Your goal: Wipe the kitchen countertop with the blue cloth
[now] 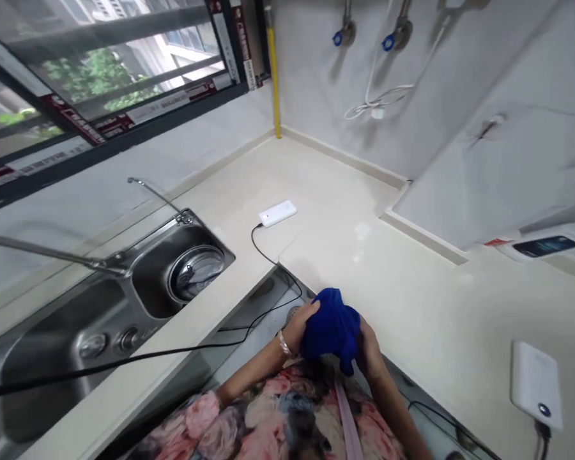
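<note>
A bunched, bright blue cloth (331, 324) is held up between my two hands, just in front of the counter's inner edge. My left hand (301, 327), with a pale bracelet at the wrist, grips the cloth's left side, its thumb lying on top. On the other side my right hand (368, 350) closes round the cloth. Folds of fabric hide most of the fingers of both hands. One end of the cloth hangs down close to the flowered clothing.
A white power bank (278, 213) with a black cable (211, 345) lies on the cream counter (335, 191). Another white power bank (536, 383) is at right, near a white device with a dark screen (546, 246). The steel double sink (146, 281) holds a round basin (196, 273).
</note>
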Demonstrator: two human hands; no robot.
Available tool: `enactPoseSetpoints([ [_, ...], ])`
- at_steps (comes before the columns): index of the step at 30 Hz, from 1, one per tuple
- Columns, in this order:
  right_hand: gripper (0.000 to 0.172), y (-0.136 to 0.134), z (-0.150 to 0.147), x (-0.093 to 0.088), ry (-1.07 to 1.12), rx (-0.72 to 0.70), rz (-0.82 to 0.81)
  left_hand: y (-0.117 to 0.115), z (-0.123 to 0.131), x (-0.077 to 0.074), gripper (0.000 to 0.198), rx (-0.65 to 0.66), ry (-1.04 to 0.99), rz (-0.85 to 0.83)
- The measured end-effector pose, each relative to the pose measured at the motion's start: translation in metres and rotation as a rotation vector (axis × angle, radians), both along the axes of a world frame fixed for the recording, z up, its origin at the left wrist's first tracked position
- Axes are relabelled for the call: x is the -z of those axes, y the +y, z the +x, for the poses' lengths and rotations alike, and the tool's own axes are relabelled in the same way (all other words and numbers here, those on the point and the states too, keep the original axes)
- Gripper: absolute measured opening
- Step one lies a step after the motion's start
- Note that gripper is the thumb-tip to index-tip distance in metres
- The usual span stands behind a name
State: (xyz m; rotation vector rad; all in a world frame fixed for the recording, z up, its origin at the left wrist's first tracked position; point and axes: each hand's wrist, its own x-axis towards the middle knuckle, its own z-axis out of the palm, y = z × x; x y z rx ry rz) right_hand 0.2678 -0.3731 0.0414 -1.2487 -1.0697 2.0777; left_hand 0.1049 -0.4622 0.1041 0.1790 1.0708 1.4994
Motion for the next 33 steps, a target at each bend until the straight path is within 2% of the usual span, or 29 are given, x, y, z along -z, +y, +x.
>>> enactPoseSetpoints([
  [3,0.047,0.002,-0.022,-0.005,0.05,-0.187,-0.103,-0.021,-0.011,-0.003,0.059,-0.106,-0.133,-0.045],
  [5,0.052,0.004,-0.038,-0.011,0.112,-0.34,-0.128,-0.029,-0.02,-0.007,0.059,-0.108,-0.118,-0.02],
  [7,0.059,0.005,-0.055,-0.019,0.146,-0.421,-0.096,-0.03,-0.031,-0.01,0.061,-0.091,-0.027,0.019],
  [9,0.067,0.004,-0.072,-0.027,0.139,-0.439,-0.074,-0.028,-0.044,-0.013,0.063,-0.083,0.177,0.032],
  [11,0.074,0.003,-0.089,-0.032,0.126,-0.452,-0.08,-0.025,-0.058,-0.015,0.058,-0.08,0.478,-0.017],
  [14,0.064,0.001,-0.115,-0.037,0.089,-0.529,-0.087,-0.028,-0.076,-0.017,0.051,-0.072,0.849,-0.108],
  [16,0.055,0.001,-0.136,-0.042,0.025,-0.58,0.026,-0.036,-0.086,-0.016,0.048,-0.084,0.975,-0.111],
  [21,0.045,0.009,-0.195,-0.071,-0.09,-0.633,0.58,-0.066,-0.108,-0.007,0.048,-0.133,1.104,0.053],
  [24,0.038,0.018,-0.232,-0.098,-0.114,-0.719,0.739,-0.082,-0.12,-0.002,0.057,-0.279,1.002,0.121],
  [27,0.039,0.028,-0.273,-0.127,-0.078,-0.681,0.826,-0.098,-0.129,-0.001,0.068,-0.389,0.863,0.16],
  [29,0.042,0.039,-0.305,-0.146,-0.03,-0.578,0.907,-0.111,-0.13,-0.005,0.067,-0.316,0.835,0.194],
  [33,0.041,0.072,-0.376,-0.179,0.055,-0.371,1.185,-0.143,-0.124,-0.014,0.043,-0.088,0.733,0.219],
])
